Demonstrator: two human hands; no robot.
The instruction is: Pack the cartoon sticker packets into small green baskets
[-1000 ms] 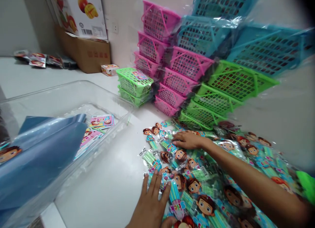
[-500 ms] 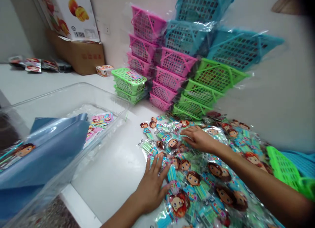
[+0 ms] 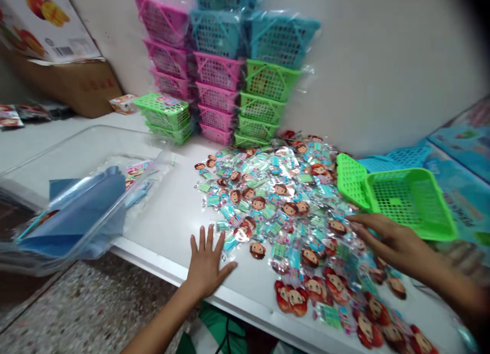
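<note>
My left hand (image 3: 207, 262) lies flat on the white table (image 3: 164, 226) near its front edge, fingers spread, just left of the pile of small plastic packets (image 3: 268, 206) printed with cartoon faces. My right hand (image 3: 386, 239) reaches over the right part of the pile. Its fingertips touch or hover just above the packets; its fingers are partly hidden, and I cannot make out anything held. Beyond it stands an open green basket (image 3: 411, 198) with its lid (image 3: 350, 180) leaning at its left.
Stacked wrapped baskets, pink (image 3: 216, 71), blue (image 3: 283, 38) and green (image 3: 264, 109), stand against the wall. A clear tub (image 3: 95, 127) with blue film (image 3: 84, 206) is at the left. Blurred fingers (image 3: 465, 257) of possibly another person show at the right edge.
The view has swung right, showing the open green basket. My left hand is now nearer the table's front edge, and my right hand has moved from the pile's back to its right side.
</note>
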